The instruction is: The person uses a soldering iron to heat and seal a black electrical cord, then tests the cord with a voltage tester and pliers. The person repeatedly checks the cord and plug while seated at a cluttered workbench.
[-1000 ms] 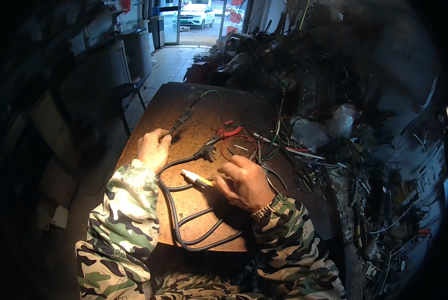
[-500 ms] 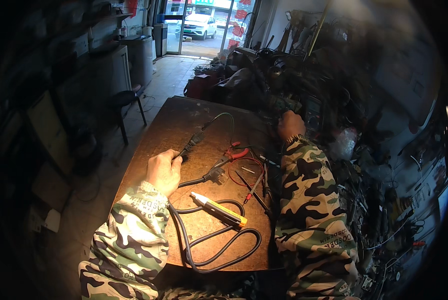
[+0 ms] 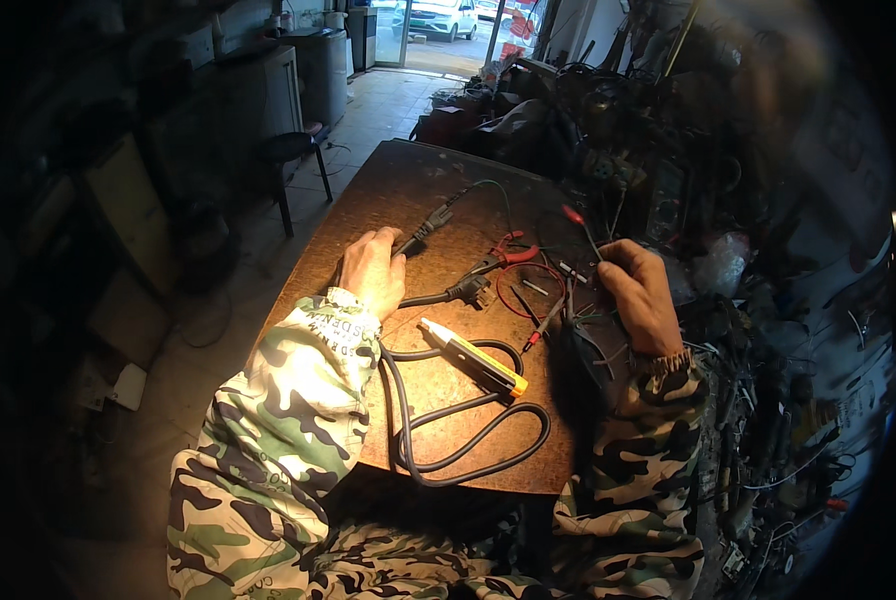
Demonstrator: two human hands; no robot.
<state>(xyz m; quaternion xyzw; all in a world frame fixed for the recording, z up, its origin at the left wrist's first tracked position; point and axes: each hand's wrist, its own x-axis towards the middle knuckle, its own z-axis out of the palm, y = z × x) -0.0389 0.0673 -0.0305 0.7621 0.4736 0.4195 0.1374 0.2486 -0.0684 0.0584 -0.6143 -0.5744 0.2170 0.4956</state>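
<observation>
My left hand (image 3: 370, 272) is closed on a black cord just behind its dark connector (image 3: 430, 222), above the left side of the wooden table. A thin green wire (image 3: 498, 192) curves from the connector's far end. At the table's right edge my right hand (image 3: 644, 292) pinches a thin lead with a red tip (image 3: 573, 214) pointing up and away. Between the hands lie red-handled pliers (image 3: 518, 252), a black plug (image 3: 471, 290) and red and black test leads (image 3: 536, 332). Nearer me, a white-and-yellow pen-shaped tester (image 3: 476, 358) rests across a looped black cable (image 3: 488, 432).
The table (image 3: 368, 245) shows scratched wood. Beyond its right edge are a dark meter (image 3: 668, 195), a clear plastic bag (image 3: 723, 262) and heaped wires and parts. A black stool (image 3: 290, 150) stands on the tiled floor to the far left.
My right hand has come back toward me from the clutter at the far right and now holds the red-tipped lead. My left hand keeps the cord. The view has tilted down.
</observation>
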